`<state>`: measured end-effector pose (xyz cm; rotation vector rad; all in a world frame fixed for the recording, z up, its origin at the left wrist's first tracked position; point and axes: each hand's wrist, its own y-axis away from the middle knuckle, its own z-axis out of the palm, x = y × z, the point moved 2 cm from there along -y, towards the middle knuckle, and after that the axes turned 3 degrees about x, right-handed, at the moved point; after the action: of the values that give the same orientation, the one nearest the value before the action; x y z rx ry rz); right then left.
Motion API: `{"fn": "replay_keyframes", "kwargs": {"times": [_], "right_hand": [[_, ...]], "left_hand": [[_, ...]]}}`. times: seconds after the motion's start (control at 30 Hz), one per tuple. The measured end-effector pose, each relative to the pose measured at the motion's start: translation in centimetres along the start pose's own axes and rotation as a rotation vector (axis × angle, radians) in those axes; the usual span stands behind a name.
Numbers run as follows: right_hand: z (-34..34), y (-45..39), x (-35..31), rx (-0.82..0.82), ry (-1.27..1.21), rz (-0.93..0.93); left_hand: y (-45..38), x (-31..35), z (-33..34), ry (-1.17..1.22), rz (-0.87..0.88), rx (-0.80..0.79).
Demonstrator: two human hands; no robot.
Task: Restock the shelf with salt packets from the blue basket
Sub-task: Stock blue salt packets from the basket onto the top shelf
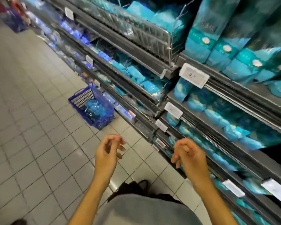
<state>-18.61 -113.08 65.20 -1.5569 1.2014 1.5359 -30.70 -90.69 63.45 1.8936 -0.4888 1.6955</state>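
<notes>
A blue basket (81,99) stands on the tiled floor against the shelf base, holding several blue salt packets (94,109). The dark shelf unit (193,127) runs along the right, its tiers filled with blue and teal packets (217,117). My left hand (108,153) hangs over the floor, fingers loosely curled and apart, holding nothing. My right hand (187,155) hovers beside the lower shelf edge, fingers relaxed and empty. Both hands are well short of the basket, which lies ahead to the left.
White price tags (194,75) clip to the shelf rails. A wire divider (152,36) stands on the upper shelf. Another blue basket (13,20) sits far down the aisle. Grey floor tiles (31,127) spread to the left. My dark shoes (135,185) show below.
</notes>
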Motion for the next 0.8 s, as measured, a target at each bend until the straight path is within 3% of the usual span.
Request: {"fn": "replay_keyframes", "kwargs": {"times": [0.13,0.27,0.4,0.6,0.8], "right_hand": [[1.3,2.7,4.6,-0.118,0.028,0.143],[1.7,4.6,7.9,-0.256,0.106,0.236],[2.5,6.1,9.8,-0.372,0.172,0.288],[8.1,5.2,9.8,-0.520,0.207,0.257],[18.2,1.4,7.4,-0.651,0.216,0.183]], "left_hand": [[4.8,-4.3,-4.7,-0.070,-0.140,0.152],[7.8,-6.6,-5.8,-0.099,-0.173,0.294],[9.6,-7.7,-6.7,-0.104,-0.183,0.324],[11.6,-9.6,-10.3,-0.054,-0.231,0.450],[12.4,-11.4,-15.9,-0.032,-0.333,0.566]]}}
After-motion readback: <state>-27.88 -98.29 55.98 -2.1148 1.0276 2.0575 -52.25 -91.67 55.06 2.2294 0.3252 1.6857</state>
